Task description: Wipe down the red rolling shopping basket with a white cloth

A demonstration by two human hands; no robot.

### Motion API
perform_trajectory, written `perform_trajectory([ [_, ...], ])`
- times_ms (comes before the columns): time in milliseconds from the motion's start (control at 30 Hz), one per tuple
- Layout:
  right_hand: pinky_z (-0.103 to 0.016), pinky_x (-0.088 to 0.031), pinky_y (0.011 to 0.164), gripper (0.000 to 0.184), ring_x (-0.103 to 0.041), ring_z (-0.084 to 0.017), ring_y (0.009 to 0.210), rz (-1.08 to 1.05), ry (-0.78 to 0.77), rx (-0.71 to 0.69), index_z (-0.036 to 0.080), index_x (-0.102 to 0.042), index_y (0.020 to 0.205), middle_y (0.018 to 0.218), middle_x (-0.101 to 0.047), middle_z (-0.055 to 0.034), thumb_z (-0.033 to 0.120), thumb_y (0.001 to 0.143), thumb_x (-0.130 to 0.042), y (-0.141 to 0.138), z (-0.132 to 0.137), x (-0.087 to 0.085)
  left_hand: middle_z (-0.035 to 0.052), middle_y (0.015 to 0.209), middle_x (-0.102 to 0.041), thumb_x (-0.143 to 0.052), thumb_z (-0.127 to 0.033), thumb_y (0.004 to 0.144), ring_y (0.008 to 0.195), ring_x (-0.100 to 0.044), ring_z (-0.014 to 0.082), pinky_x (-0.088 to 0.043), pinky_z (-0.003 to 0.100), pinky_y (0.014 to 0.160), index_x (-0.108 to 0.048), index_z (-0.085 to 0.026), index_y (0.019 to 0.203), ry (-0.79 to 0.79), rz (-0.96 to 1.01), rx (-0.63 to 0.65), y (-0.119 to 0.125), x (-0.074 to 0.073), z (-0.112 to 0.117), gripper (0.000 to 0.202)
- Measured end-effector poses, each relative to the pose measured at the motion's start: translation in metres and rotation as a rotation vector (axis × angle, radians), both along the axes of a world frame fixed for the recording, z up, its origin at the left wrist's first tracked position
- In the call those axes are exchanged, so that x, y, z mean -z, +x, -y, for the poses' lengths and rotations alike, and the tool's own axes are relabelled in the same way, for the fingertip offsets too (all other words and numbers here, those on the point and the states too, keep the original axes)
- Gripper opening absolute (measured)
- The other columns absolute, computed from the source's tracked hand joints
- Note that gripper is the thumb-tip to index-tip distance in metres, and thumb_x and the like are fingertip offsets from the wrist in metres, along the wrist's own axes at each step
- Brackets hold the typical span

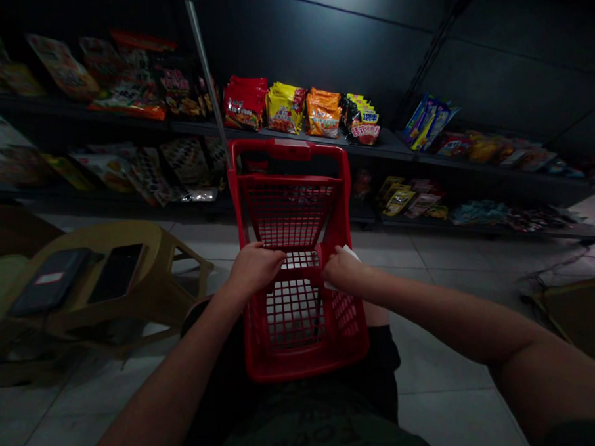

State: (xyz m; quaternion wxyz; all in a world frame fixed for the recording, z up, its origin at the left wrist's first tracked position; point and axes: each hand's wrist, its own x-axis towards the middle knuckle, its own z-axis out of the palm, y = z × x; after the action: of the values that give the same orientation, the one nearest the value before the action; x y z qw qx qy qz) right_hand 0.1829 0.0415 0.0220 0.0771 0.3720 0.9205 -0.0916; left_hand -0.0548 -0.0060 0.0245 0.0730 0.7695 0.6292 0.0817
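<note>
A red plastic shopping basket [308, 366] with grid walls stands in front of me, between my legs. My left hand [257, 269] is closed on the left side of the basket, near its middle crossbar. On the opposite side, my right hand [343, 271] is closed around a white wipe [351, 252], only its edges showing; whether it is cloth or paper I cannot tell. That hand presses against the inner right wall. The basket's handle [290, 149] is upright at the far end. Through the grid the pale floor is visible.
A tan plastic stool [153, 246] at left bears a dark tablet-like device [51, 280] and a black phone [116, 273]. Dark shelves [195, 127] with snack packets, including red noodle packs [246, 105], run behind the basket. A thin metal pole [207, 76] rises at its far left corner.
</note>
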Motion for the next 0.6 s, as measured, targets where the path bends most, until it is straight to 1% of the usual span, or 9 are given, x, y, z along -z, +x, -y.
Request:
perform_trajectory([
  [67, -0.053, -0.039, 0.097, 0.019, -0.068, -0.030, 0.091, 0.132, -0.058, -0.049, 0.017, -0.065, 0.055, 0.075, -0.074, -0.0117, 0.003, 0.068, -0.068, -0.010, -0.001, 0.000, 0.0062, 0.095, -0.077, -0.044, -0.036, 0.092, 0.093, -0.068, 0.0245, -0.040, 0.040, 0.097, -0.074, -0.029, 0.105, 0.034, -0.014, -0.082, 0.001, -0.001, -0.005, 0.033],
  [167, -0.038, -0.048, 0.082, 0.014, -0.069, -0.022, 0.074, 0.192, -0.271, -0.149, 0.020, -0.066, 0.056, 0.065, -0.072, -0.0036, 0.012, 0.065, -0.073, -0.010, 0.020, -0.002, 0.0112, 0.092, -0.075, -0.037, -0.039, 0.095, 0.091, -0.067, 0.0277, -0.044, 0.039, 0.086, -0.073, -0.023, 0.106, 0.084, -0.084, -0.209, 0.003, -0.002, -0.014, 0.041],
  [233, -0.029, -0.048, 0.068, 0.008, -0.065, -0.017, 0.061, 0.159, -0.462, -0.250, 0.023, -0.070, 0.061, 0.059, -0.069, 0.0009, 0.018, 0.064, -0.076, -0.003, 0.031, -0.015, 0.0131, 0.091, -0.075, -0.035, -0.038, 0.095, 0.091, -0.068, 0.0289, -0.044, 0.038, 0.083, -0.074, -0.020, 0.101, 0.086, -0.129, -0.241, 0.002, -0.002, -0.021, 0.043],
  [267, -0.026, -0.047, 0.064, 0.005, -0.064, -0.016, 0.059, 0.115, -0.531, -0.290, 0.024, -0.073, 0.069, 0.062, -0.070, 0.0016, 0.020, 0.067, -0.075, 0.001, 0.033, -0.025, 0.0139, 0.091, -0.075, -0.035, -0.037, 0.095, 0.092, -0.068, 0.0294, -0.044, 0.039, 0.083, -0.074, -0.019, 0.098, 0.079, -0.146, -0.247, 0.000, -0.001, -0.024, 0.043],
  [300, -0.025, -0.045, 0.063, 0.008, -0.064, -0.015, 0.061, 0.052, -0.559, -0.311, 0.024, -0.075, 0.079, 0.068, -0.071, 0.0013, 0.021, 0.072, -0.072, 0.004, 0.035, -0.037, 0.0146, 0.091, -0.075, -0.036, -0.037, 0.095, 0.092, -0.068, 0.0299, -0.044, 0.039, 0.083, -0.074, -0.018, 0.096, 0.072, -0.158, -0.251, -0.002, -0.001, -0.028, 0.043],
  [367, -0.025, -0.045, 0.065, 0.020, -0.066, -0.017, 0.071, -0.108, -0.484, -0.282, 0.025, -0.073, 0.100, 0.083, -0.074, -0.0006, 0.024, 0.082, -0.065, 0.004, 0.040, -0.057, 0.0156, 0.093, -0.075, -0.036, -0.037, 0.094, 0.093, -0.068, 0.0305, -0.044, 0.039, 0.084, -0.074, -0.017, 0.096, 0.065, -0.166, -0.263, -0.006, 0.001, -0.036, 0.043],
  [433, -0.027, -0.047, 0.071, 0.027, -0.067, -0.019, 0.084, -0.259, -0.334, -0.231, 0.025, -0.067, 0.116, 0.098, -0.073, -0.0028, 0.027, 0.090, -0.057, -0.004, 0.054, -0.063, 0.0159, 0.097, -0.075, -0.036, -0.037, 0.094, 0.094, -0.068, 0.0303, -0.044, 0.039, 0.084, -0.074, -0.017, 0.099, 0.066, -0.166, -0.280, -0.010, 0.002, -0.043, 0.043],
  [500, -0.029, -0.048, 0.078, 0.034, -0.064, -0.020, 0.098, -0.367, -0.214, -0.288, 0.026, -0.060, 0.127, 0.117, -0.068, -0.0051, 0.028, 0.093, -0.056, -0.018, 0.079, -0.050, 0.0156, 0.101, -0.075, -0.036, -0.037, 0.094, 0.095, -0.068, 0.0299, -0.044, 0.038, 0.084, -0.073, -0.018, 0.104, 0.072, -0.168, -0.299, -0.012, 0.002, -0.050, 0.043],
  [600, -0.033, -0.048, 0.082, 0.041, -0.060, -0.022, 0.105, -0.397, -0.045, -0.450, 0.031, -0.051, 0.137, 0.134, -0.059, -0.0075, 0.025, 0.096, -0.052, -0.027, 0.112, -0.012, 0.0140, 0.103, -0.075, -0.037, -0.039, 0.094, 0.096, -0.068, 0.0289, -0.045, 0.037, 0.084, -0.072, -0.020, 0.108, 0.086, -0.166, -0.320, -0.016, 0.000, -0.059, 0.042],
])
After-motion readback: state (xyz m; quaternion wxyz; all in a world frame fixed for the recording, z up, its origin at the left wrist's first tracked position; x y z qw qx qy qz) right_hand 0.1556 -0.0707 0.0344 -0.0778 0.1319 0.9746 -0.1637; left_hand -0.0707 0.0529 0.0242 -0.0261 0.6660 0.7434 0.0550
